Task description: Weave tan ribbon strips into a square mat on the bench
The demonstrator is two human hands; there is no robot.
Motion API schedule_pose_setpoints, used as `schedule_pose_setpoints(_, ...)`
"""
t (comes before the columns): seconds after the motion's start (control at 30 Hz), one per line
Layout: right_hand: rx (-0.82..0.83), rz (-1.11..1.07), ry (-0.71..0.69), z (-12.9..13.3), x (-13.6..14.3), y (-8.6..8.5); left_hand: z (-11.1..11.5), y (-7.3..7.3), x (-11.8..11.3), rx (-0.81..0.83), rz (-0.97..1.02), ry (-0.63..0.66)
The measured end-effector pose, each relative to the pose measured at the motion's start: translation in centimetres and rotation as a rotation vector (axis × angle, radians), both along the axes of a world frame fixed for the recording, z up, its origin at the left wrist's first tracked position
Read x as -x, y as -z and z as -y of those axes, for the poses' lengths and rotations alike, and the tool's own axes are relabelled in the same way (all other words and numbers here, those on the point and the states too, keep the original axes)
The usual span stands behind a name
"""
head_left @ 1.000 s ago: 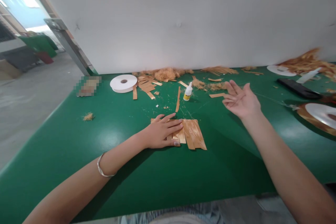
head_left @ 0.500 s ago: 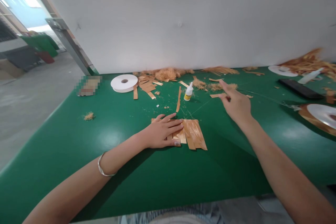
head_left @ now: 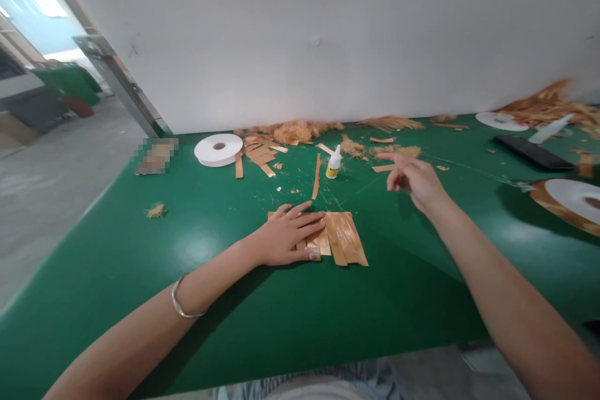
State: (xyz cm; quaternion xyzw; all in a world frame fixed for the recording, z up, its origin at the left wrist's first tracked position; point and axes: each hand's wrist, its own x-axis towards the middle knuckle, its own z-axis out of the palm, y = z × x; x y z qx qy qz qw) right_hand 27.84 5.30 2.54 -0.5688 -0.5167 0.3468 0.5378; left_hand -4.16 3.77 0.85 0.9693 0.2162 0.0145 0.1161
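Observation:
My left hand (head_left: 285, 239) lies flat with its fingers spread, pressing on a row of brown strips (head_left: 344, 237) laid side by side on the green table. The palm hides the left part of the row. My right hand (head_left: 417, 182) hovers over the table at the back right, index finger pointing left and the other fingers loosely curled. I see nothing held in it. Close to its fingers are a short loose strip (head_left: 383, 168) and a tuft of tan fibres (head_left: 398, 152). A small white glue bottle (head_left: 333, 164) with a yellow label stands upright between the hands.
A white reel (head_left: 219, 149), brown scraps (head_left: 259, 153) and a fibre heap (head_left: 295, 132) lie along the white wall. To the right are a black phone (head_left: 533, 153), a white-tipped tube (head_left: 550, 129) and a reel of brown ribbon (head_left: 546, 198).
My right hand has drawn slightly back from the loose strips and turned, with its index finger now pointing left. My left hand stays on the row of strips.

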Motion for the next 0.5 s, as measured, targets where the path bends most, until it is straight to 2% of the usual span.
schedule_pose_setpoints(0.1,0.092,-0.258,-0.117,0.0,0.7,-0.1,0.0,0.1,0.0,-0.03,0.017,0.006)
schedule_pose_setpoints(0.2,0.129,-0.451,-0.175,0.1,1.1,-0.2,0.0,0.0,0.0,-0.042,0.026,0.014)
schedule_pose_setpoints(0.37,0.157,-0.676,-0.068,-0.2,0.3,-0.2,0.1,0.0,0.0,-0.043,0.012,0.001)
schedule_pose_setpoints(0.5,0.195,-0.767,-0.013,-0.5,-0.4,0.0,0.1,0.1,0.0,-0.049,0.007,-0.003)
